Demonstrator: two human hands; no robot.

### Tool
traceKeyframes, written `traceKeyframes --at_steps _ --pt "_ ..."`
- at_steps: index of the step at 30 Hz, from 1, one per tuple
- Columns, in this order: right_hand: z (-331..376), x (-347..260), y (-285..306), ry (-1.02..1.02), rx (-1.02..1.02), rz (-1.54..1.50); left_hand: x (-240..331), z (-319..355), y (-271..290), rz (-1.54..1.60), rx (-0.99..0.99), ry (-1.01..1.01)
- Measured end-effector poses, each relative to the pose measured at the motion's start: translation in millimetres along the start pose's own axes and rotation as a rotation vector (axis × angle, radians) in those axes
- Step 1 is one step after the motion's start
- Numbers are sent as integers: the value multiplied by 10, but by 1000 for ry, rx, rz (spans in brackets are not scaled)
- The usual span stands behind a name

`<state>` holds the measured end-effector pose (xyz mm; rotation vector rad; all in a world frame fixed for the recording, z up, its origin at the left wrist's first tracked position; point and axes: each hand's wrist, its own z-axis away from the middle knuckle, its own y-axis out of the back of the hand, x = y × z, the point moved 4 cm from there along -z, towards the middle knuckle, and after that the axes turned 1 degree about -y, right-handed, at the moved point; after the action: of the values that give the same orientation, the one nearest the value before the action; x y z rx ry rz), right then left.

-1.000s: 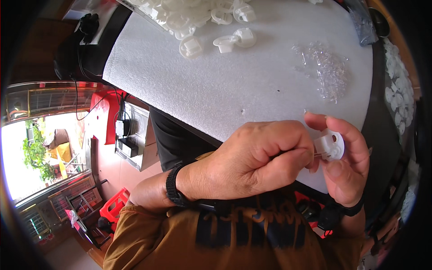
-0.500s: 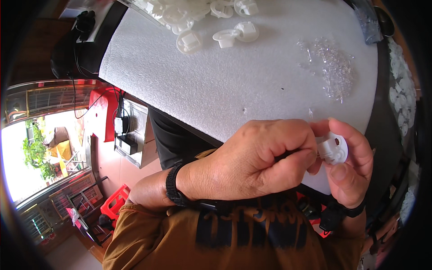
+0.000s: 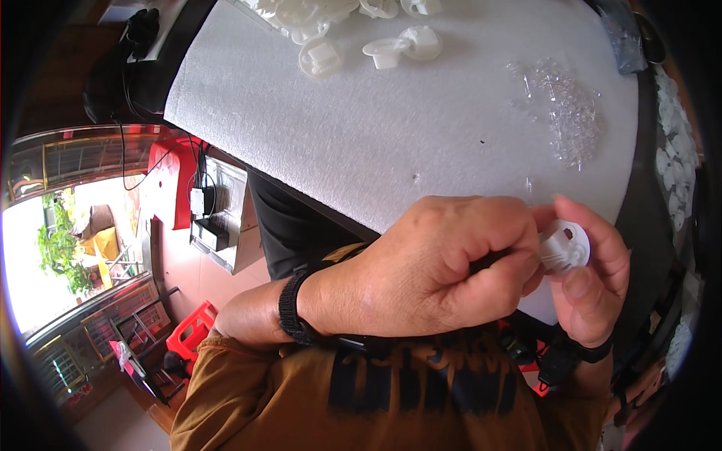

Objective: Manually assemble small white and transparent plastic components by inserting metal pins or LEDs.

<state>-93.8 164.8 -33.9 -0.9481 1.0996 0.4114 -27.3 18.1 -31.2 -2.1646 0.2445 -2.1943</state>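
Observation:
My right hand holds a small white round plastic part by its rim, between thumb and fingers. The part has a disc-shaped flange with a dark hole and a raised boxy middle. My left hand, back upward, is closed in a pinch against the left side of the part. Whatever its fingertips grip is hidden behind the knuckles. Beyond the hands, a scattered heap of tiny clear pins lies on the white foam sheet.
Several similar white plastic parts lie at the far side of the sheet, beside a larger pile. A blue-grey plastic bag rests at the far right corner. Left of the table stand a red stool and a metal case.
The white part has turned slightly in my right hand. Both hands have shifted a little to the right in the picture, still together. The view has moved slightly.

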Motion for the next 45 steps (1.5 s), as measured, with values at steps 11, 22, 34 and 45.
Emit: traceKeyframes --at_steps 11,22,34,45 --pt "9 6 -2 -85 16 7 -7 4 22 -32 -33 -2" --pt "-12 -26 40 249 -117 288 12 15 23 -74 -11 1" --pt "36 -154 -27 454 -177 885 13 43 48 36 -71 144" --pt "-4 -159 -126 585 -142 978 33 49 29 -148 -92 23"
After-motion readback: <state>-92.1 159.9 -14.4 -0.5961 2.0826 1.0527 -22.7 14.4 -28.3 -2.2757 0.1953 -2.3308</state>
